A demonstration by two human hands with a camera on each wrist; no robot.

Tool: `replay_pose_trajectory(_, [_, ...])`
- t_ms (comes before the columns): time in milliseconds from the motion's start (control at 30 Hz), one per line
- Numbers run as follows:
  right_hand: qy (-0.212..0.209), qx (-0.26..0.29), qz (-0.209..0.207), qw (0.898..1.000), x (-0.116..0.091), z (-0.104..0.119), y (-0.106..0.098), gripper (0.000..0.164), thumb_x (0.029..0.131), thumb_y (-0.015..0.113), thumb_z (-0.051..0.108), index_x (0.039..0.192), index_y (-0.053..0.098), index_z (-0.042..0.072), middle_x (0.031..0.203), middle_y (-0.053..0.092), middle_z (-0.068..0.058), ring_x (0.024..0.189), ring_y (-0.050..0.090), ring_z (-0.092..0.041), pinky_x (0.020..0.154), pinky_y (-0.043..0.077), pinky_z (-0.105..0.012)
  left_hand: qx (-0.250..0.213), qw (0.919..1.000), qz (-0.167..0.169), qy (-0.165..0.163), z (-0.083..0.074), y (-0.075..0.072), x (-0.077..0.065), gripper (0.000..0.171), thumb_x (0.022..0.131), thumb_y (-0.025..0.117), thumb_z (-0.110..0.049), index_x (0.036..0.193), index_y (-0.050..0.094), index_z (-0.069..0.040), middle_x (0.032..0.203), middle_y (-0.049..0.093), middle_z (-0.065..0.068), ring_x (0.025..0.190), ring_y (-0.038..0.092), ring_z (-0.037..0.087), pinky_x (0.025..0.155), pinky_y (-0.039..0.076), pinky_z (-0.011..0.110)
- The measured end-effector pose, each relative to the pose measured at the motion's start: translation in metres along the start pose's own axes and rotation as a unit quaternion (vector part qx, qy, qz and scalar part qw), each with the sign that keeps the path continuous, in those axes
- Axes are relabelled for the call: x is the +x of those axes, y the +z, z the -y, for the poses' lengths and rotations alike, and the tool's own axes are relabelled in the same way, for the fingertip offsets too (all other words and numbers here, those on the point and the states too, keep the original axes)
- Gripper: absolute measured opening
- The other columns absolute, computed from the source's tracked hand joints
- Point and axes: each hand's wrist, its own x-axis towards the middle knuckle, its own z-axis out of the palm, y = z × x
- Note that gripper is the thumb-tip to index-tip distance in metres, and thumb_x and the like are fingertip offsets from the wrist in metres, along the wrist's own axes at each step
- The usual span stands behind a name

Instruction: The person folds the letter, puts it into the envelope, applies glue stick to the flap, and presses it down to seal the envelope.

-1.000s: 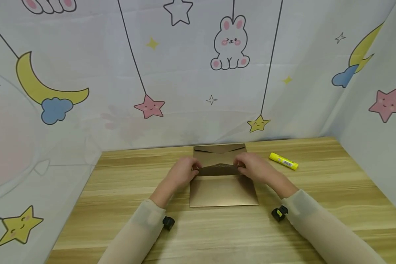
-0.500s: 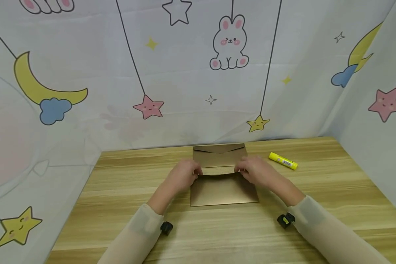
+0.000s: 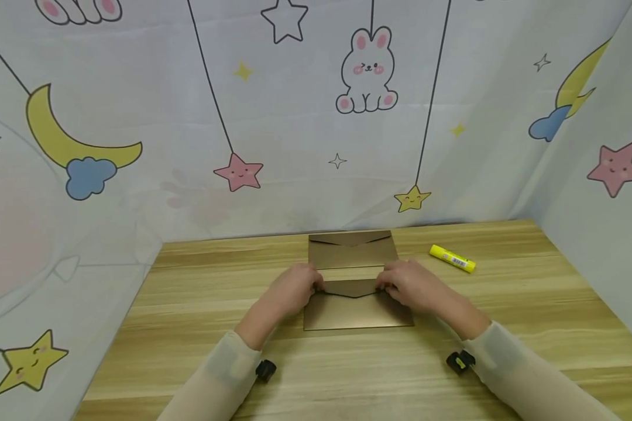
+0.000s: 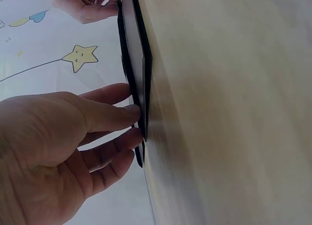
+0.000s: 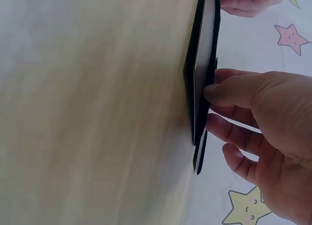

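A bronze-brown envelope (image 3: 357, 314) lies on the wooden table in front of the person, its pointed flap (image 3: 354, 287) folded down toward the near side. At the flap's left end, my left hand (image 3: 294, 285) pinches the folded edge. The right hand (image 3: 413, 285) pinches the opposite end in the same way. In the left wrist view, the thumb (image 4: 124, 115) is at the envelope's edge, with other fingers behind it. The right wrist view shows the right thumb (image 5: 214, 92) against the flap side, the envelope (image 5: 201, 64) slightly gaping there.
A second envelope (image 3: 350, 258) of the same colour, flap down, lies just behind, near the cloth backdrop (image 3: 295, 199). A yellow glue stick (image 3: 452, 258) lies to the right on the wooden table (image 3: 200, 327). Black wrist cameras (image 3: 265, 371) hang below both sleeves.
The near envelope's flap has gone from standing up to folded down toward the person, and its point now faces forward. Both hands have come slightly nearer, uncovering the envelope behind.
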Motion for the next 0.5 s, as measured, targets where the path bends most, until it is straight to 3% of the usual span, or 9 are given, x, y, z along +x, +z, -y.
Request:
replay_pose_trajectory(333, [-0.044,-0.016,-0.011,0.999,0.0,0.005,0.004,0.025,0.091,0.075,-0.003,0.105,0.083,0.016,0.094,0.069,0.003,0.082,0.063,-0.012,0.072,0.055,-0.038,0.018,0.9996,0.019,0.007,-0.007,-0.002,-0.006,0.018,0.092,0.076,0.007,0.102,0.082,-0.006,0.101,0.069,0.005,0.101,0.067,0.028,0.089,0.058,0.041])
replay_pose_trajectory(500, [-0.077,-0.02,-0.009,0.997,0.007,0.015,0.007,0.024,0.092,0.075,0.0,0.107,0.084,0.015,0.094,0.067,0.003,0.085,0.065,-0.014,0.075,0.056,-0.036,0.026,0.9994,0.021,0.006,-0.008,-0.002,-0.006,0.017,0.093,0.076,0.005,0.103,0.082,-0.007,0.101,0.069,0.005,0.1,0.067,0.027,0.088,0.058,0.039])
